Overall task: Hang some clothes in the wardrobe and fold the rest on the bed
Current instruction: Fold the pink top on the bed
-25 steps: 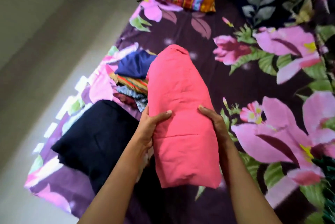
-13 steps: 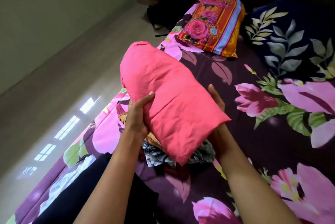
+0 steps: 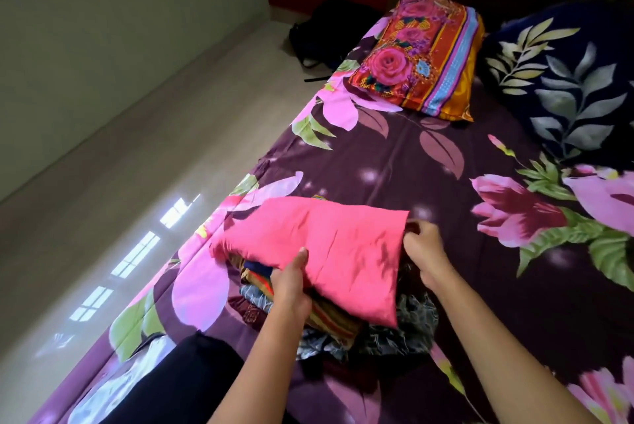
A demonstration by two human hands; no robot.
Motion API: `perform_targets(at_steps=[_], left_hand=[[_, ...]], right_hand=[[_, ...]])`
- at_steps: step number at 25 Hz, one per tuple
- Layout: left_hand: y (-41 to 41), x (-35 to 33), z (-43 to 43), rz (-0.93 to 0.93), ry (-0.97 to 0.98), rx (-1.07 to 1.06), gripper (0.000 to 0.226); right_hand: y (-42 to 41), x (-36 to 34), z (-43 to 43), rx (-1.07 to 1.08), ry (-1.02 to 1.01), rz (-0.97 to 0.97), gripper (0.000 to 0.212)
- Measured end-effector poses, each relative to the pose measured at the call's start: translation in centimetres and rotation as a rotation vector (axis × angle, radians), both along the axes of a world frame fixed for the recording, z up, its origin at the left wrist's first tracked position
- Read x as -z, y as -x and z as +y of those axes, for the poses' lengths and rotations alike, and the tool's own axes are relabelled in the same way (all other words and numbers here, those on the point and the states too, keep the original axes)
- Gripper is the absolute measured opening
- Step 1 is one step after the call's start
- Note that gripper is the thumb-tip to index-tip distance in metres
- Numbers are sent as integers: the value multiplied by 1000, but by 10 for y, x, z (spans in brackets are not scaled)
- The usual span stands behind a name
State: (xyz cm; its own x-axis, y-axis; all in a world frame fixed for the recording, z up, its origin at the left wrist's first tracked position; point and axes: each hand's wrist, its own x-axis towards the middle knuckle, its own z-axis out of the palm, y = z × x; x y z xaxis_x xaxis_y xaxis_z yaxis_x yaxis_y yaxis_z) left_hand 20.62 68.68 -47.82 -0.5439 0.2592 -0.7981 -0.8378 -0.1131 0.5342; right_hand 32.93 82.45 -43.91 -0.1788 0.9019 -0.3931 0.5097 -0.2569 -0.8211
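A folded pink garment [image 3: 329, 245] lies across the top of a pile of folded clothes [image 3: 339, 324] on the bed [image 3: 394, 163], which has a purple floral sheet. My left hand [image 3: 291, 286] grips the garment's near edge, thumb on top and fingers tucked under. At the garment's right end, my right hand [image 3: 423, 248] has its fingers curled round the edge. A dark navy garment [image 3: 171, 386] lies on the bed at the lower left.
A red floral pillow [image 3: 418, 56] and a dark blue pillow with a leaf print [image 3: 562, 87] sit at the head of the bed. A black bag [image 3: 322, 36] lies on the floor beside the bed. Shiny bare floor [image 3: 120, 183] runs along the left.
The pink garment, held up in the air before, has been lowered sideways onto the pile of folded clothes. Both hands came down with it and still grip it.
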Motion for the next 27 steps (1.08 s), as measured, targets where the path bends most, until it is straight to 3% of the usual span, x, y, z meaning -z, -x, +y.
perform_targets(at_steps=[3, 5, 7, 9, 10, 12, 14, 18, 21, 23, 25, 27], left_hand=[[-6, 1, -8, 157, 119, 119, 62], [-4, -7, -14, 456, 392, 193, 88], [-2, -20, -21, 902, 642, 338, 100], [10, -20, -24, 1366, 711, 618, 86], [20, -15, -23, 1462, 702, 790, 79], [33, -2, -28, 1348, 740, 1106, 75], [31, 17, -40, 1159, 775, 1313, 74], [17, 26, -46, 1118, 805, 1355, 61], [16, 6, -41, 1219, 838, 1321, 59], [13, -7, -42, 1288, 841, 1313, 55], [6, -20, -46, 1323, 820, 1364, 52], [-4, -34, -47, 1365, 774, 1400, 46]], right_hand=[[9, -18, -18, -64, -719, -86, 30], [33, -47, -41, -219, -1059, -44, 36], [53, -50, -63, -386, -1219, -36, 34], [62, -32, -73, -575, -1166, -192, 38], [61, -17, -74, -652, -1099, -360, 43], [51, 15, -76, -795, -834, -634, 57], [39, 45, -82, -899, -611, -722, 73], [32, 54, -87, -950, -572, -745, 84], [30, 36, -84, -973, -533, -696, 96], [26, 22, -88, -951, -559, -666, 82], [18, 8, -94, -964, -529, -664, 54], [9, -7, -99, -956, -487, -663, 47]])
